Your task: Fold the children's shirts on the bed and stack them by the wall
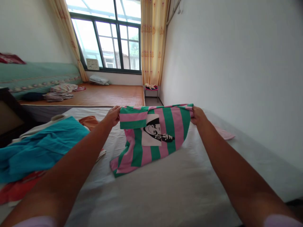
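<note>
A pink and green striped T-shirt point(151, 154) with a black-and-white face print hangs stretched between my two hands over the bed. My left hand point(114, 115) is closed on its upper left end, where a sleeve flap folds down over the front. My right hand point(198, 115) pinches the upper right end. The lower left part of the shirt droops towards the white sheet point(161, 189); whether it touches the sheet I cannot tell. Both arms reach straight forward.
Left on the bed lie a turquoise garment point(47, 138), a red one point(21, 187) and a brown one point(88, 122). A pale pink cloth point(224, 133) is by the right wall. Beyond stand another bed point(113, 93) with folded clothes and a small stool point(151, 88).
</note>
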Demonstrator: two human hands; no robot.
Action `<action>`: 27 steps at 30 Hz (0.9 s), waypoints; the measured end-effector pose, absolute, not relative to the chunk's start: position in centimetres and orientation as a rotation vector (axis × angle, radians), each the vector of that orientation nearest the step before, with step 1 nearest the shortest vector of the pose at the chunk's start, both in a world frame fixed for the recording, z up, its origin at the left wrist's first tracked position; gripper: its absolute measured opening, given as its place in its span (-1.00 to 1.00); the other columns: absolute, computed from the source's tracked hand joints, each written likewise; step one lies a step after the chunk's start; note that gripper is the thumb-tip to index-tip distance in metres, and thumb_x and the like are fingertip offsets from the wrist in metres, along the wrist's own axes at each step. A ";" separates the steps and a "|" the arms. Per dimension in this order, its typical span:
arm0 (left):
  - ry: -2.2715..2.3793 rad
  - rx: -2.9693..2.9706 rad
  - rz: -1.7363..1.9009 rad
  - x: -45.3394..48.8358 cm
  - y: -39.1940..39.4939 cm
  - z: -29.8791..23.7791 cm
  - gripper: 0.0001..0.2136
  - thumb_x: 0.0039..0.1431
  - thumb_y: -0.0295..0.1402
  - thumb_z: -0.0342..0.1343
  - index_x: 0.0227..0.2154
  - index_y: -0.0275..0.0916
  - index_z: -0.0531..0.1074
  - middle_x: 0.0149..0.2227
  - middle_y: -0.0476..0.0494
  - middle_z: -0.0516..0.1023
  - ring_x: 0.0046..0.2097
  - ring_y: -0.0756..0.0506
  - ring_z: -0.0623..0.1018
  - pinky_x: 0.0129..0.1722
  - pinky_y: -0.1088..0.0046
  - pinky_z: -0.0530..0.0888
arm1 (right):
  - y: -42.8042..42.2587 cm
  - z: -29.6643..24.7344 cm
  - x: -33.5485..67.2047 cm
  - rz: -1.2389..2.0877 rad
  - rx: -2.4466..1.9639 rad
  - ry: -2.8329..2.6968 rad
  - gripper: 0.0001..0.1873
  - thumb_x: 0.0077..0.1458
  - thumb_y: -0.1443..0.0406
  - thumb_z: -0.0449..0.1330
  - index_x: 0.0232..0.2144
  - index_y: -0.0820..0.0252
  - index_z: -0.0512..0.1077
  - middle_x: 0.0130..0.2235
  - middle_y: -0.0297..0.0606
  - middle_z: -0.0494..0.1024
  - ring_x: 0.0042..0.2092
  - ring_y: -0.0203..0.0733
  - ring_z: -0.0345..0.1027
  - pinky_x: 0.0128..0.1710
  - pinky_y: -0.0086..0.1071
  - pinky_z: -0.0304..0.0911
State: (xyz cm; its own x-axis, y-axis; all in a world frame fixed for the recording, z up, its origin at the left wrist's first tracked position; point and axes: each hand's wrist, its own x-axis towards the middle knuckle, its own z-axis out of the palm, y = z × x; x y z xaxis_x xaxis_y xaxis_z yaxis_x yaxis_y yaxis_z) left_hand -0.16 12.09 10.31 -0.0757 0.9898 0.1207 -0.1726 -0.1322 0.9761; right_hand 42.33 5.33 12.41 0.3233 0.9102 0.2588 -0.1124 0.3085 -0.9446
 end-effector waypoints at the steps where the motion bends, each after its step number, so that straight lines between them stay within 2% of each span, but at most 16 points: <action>1: 1.065 1.043 1.496 -0.2 12.4 10.5 -0.80 -0.02 -0.33 0.21 -0.38 -0.24 0.30 -0.56 0.09 0.32 -0.57 0.09 0.35 -0.57 0.62 0.31 | 6.4 12.9 41.6 0.892 -1.035 -0.968 -0.84 -0.06 0.29 0.24 -0.37 0.17 0.37 -0.48 -0.31 0.49 -0.47 -0.24 0.39 -0.45 -0.35 0.41; 4: 1.102 0.890 1.610 -0.4 12.1 10.5 -0.79 0.09 -0.33 0.13 -0.20 -0.19 0.30 -0.41 0.00 0.40 -0.44 0.06 0.46 -0.41 0.55 0.43 | 8.3 12.6 39.9 0.953 -1.136 -0.922 -0.73 -0.01 0.37 0.17 -0.19 0.15 0.33 -0.33 -0.27 0.54 -0.40 -0.26 0.43 -0.36 -0.32 0.43; 7: 1.203 1.084 1.392 -1.5 9.5 9.5 -0.68 0.09 -0.20 0.14 -0.11 -0.15 0.32 -0.27 -0.08 0.45 -0.34 0.02 0.52 -0.32 0.48 0.46 | 7.4 10.1 39.6 0.849 -1.364 -1.069 -0.63 -0.04 0.39 0.19 -0.12 0.14 0.31 -0.19 -0.21 0.54 -0.33 -0.28 0.44 -0.31 -0.33 0.41; 9: 1.255 1.340 1.080 -2.5 6.6 8.6 -0.59 0.03 -0.10 0.18 -0.09 -0.18 0.37 -0.21 -0.14 0.50 -0.29 -0.05 0.54 -0.33 0.46 0.46 | 5.7 8.0 40.3 0.803 -1.537 -1.291 -0.72 -0.04 0.32 0.23 -0.21 0.16 0.36 -0.22 -0.20 0.56 -0.35 -0.26 0.44 -0.35 -0.37 0.37; 11: 1.315 1.581 0.767 -3.4 3.2 7.6 -0.51 -0.01 0.00 0.17 -0.07 -0.20 0.42 -0.26 -0.15 0.54 -0.31 -0.10 0.55 -0.39 0.45 0.44 | 3.7 6.1 41.3 0.773 -1.699 -1.545 -0.80 -0.02 0.17 0.26 -0.39 0.18 0.41 -0.37 -0.21 0.56 -0.43 -0.24 0.41 -0.42 -0.39 0.32; 13: 1.353 1.827 0.534 -4.1 -0.4 7.0 -0.44 -0.02 0.04 0.15 -0.02 -0.20 0.44 -0.37 -0.11 0.55 -0.37 -0.11 0.53 -0.41 0.44 0.41 | 2.0 4.6 42.1 0.711 -1.852 -1.737 -0.61 0.00 -0.01 0.21 -0.58 0.17 0.39 -0.53 -0.24 0.50 -0.50 -0.23 0.36 -0.47 -0.39 0.25; 15: 1.318 2.081 0.390 -4.3 -3.6 6.6 -0.38 -0.02 0.03 0.15 0.09 -0.16 0.40 -0.33 -0.12 0.56 -0.31 -0.14 0.54 -0.31 0.42 0.42 | 0.7 3.5 42.4 0.612 -1.922 -1.846 -0.47 -0.01 -0.13 0.16 -0.69 0.15 0.34 -0.61 -0.26 0.42 -0.51 -0.22 0.31 -0.48 -0.39 0.20; 19: 1.281 2.427 0.317 -3.1 -7.6 6.1 -0.28 -0.07 -0.03 0.22 0.21 -0.06 0.27 -0.08 -0.19 0.51 -0.09 -0.21 0.49 -0.11 0.37 0.40 | -0.8 2.2 40.3 0.538 -1.652 -1.946 -0.53 -0.20 -0.07 0.31 -0.67 0.16 0.29 -0.58 -0.37 0.35 -0.44 -0.22 0.28 -0.43 -0.41 0.18; 21: 1.320 2.462 0.372 -2.0 -7.9 5.7 -0.42 -0.01 -0.10 0.17 0.13 -0.07 0.37 -0.14 -0.18 0.51 -0.14 -0.18 0.50 -0.13 0.35 0.41 | -1.2 2.1 38.6 0.702 -1.431 -1.863 -0.58 -0.23 -0.01 0.33 -0.61 0.16 0.30 -0.53 -0.40 0.36 -0.39 -0.23 0.29 -0.38 -0.41 0.22; 24: 1.368 2.298 0.605 -1.0 -6.9 5.5 -0.66 0.06 -0.18 0.04 -0.16 -0.17 0.56 -0.32 -0.14 0.52 -0.29 -0.12 0.51 -0.20 0.35 0.45 | -1.8 2.9 36.4 0.998 -1.132 -1.490 -0.64 -0.14 0.03 0.30 -0.42 0.14 0.35 -0.41 -0.39 0.45 -0.32 -0.26 0.34 -0.29 -0.40 0.31; 27: 1.368 1.892 0.908 -1.2 -5.4 6.3 -0.70 0.01 -0.15 0.06 -0.34 -0.25 0.53 -0.48 -0.08 0.48 -0.39 -0.08 0.50 -0.27 0.33 0.50 | -2.0 4.4 36.0 1.121 -0.998 -1.155 -0.66 -0.07 0.07 0.29 -0.29 0.09 0.34 -0.34 -0.40 0.48 -0.32 -0.29 0.37 -0.31 -0.40 0.38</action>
